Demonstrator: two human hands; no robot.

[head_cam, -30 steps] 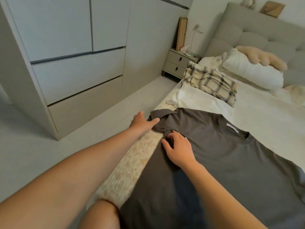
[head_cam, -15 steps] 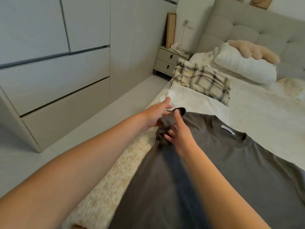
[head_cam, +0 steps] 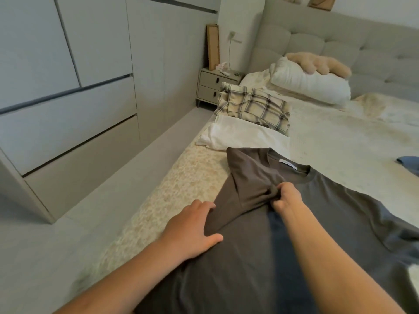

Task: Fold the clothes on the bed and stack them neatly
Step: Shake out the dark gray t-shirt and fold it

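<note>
Grey-brown cotton T-shirt (head_cam: 283, 257) lies spread across the near edge of a bed with a cream textured cover (head_cam: 340, 141), its round neckline turned toward the headboard. A person's left hand (head_cam: 192, 232) rests flat on the shirt's left edge, fingers straight and spread. The right hand (head_cam: 288, 198) bunches the folded-over left sleeve, fingers curled tight into a gather of cloth just below the collar. The two hands sit near each other but do not touch. Just beyond the shirt, a folded white garment (head_cam: 240, 134) lies along the bed's edge, and a cream-and-grey plaid shirt (head_cam: 254, 107) lies rumpled against its far side. A scrap of blue fabric (head_cam: 408, 163) shows at the right margin. Farther back, a white pillow (head_cam: 310, 83) carries a tan plush toy (head_cam: 317, 64) before a padded grey headboard (head_cam: 340, 39). A small beige two-drawer nightstand (head_cam: 212, 87) stands beside the bed, and pale grey wardrobe panels (head_cam: 68, 87) fill the left wall.
</note>
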